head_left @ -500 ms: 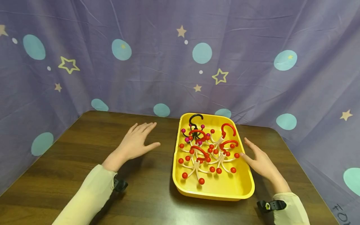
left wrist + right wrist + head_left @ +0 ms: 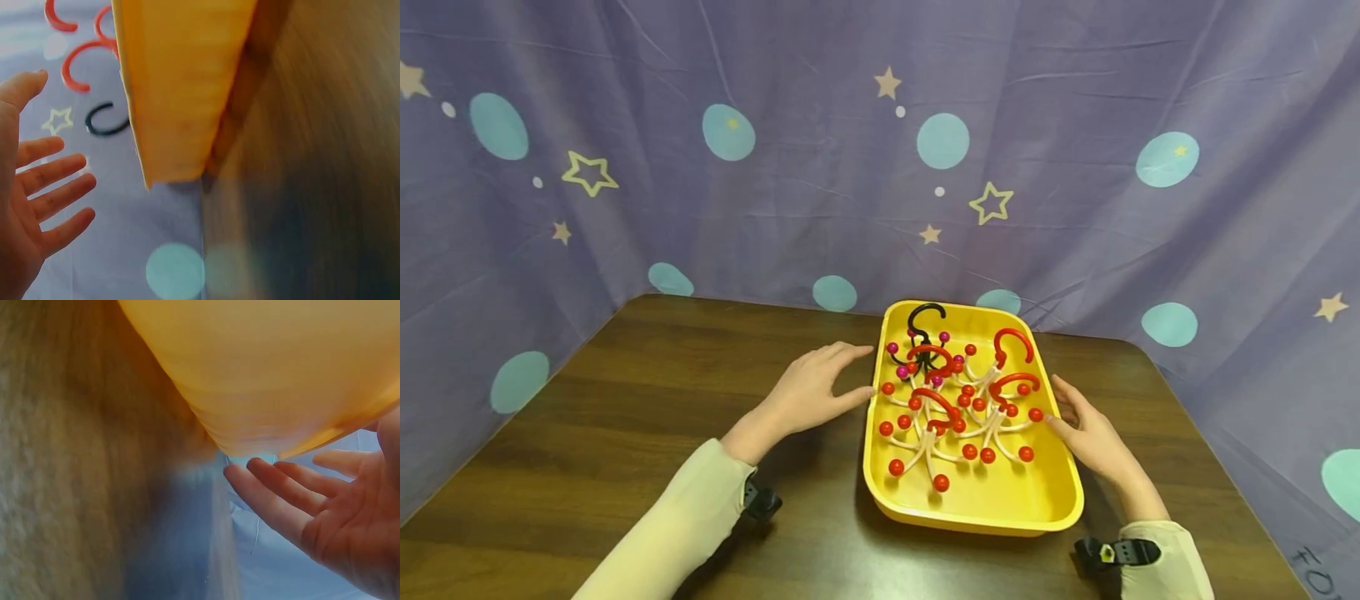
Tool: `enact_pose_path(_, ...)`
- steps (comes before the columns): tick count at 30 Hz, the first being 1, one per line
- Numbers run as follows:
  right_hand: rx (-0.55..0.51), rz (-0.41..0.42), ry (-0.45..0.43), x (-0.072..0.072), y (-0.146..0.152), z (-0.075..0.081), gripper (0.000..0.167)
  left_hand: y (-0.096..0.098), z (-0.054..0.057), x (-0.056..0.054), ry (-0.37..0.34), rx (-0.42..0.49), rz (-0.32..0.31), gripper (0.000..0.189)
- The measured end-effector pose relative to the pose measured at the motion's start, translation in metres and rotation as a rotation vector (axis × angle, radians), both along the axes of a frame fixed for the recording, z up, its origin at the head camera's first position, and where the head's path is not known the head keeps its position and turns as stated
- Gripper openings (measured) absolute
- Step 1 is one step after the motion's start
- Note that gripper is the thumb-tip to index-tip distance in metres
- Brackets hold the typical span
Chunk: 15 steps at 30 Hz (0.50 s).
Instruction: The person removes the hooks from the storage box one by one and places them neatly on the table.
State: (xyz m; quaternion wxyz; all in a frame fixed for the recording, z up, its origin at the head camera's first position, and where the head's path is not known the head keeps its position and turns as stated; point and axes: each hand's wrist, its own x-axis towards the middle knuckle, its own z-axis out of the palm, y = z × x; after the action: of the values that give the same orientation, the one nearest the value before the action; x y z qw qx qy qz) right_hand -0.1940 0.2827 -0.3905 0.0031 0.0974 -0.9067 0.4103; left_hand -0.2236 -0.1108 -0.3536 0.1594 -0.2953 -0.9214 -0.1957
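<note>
A yellow plastic tray holds several octopus-shaped hangers. Most have a red hook on top and cream arms tipped with red balls. At the far left inside is a black hanger with magenta balls. My left hand holds nothing, its thumb and fingertips right by the tray's left rim. In the left wrist view its fingers are spread beside the yellow side wall. The right hand, thumb at the right rim, has loosely extended fingers; the right wrist view shows them beside the tray's outer wall.
The tray stands on a dark wooden table, right of its middle. A purple curtain with stars and turquoise dots hangs behind the table and along its sides. Each wrist wears a black strap-on camera.
My left hand has moved right, from over the bare table to the tray's left rim. The right hand has shifted only slightly, staying by the right rim.
</note>
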Motion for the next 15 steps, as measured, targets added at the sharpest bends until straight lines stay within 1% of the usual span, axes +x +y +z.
enact_pose_path(2,-0.026,0.01,-0.016,0.0,0.0,-0.001,0.063,0.009,0.001,0.001,0.017,0.026,-0.038,0.055)
enact_pose_path(7,-0.071,0.046,-0.045,0.0,0.0,-0.003,0.063,0.03,0.005,0.006,0.041,0.049,-0.102,0.051)
enact_pose_path(9,-0.089,0.052,-0.058,0.0,0.0,-0.005,0.062,0.038,0.006,0.009,0.027,0.07,-0.12,0.05)
enact_pose_path(11,-0.105,0.053,-0.073,0.0,0.001,-0.006,0.061,0.046,0.008,0.012,0.0,0.097,-0.151,0.049)
enact_pose_path(15,-0.119,0.053,-0.094,0.001,0.003,-0.007,0.061,0.061,0.011,0.016,-0.049,0.149,-0.237,0.047)
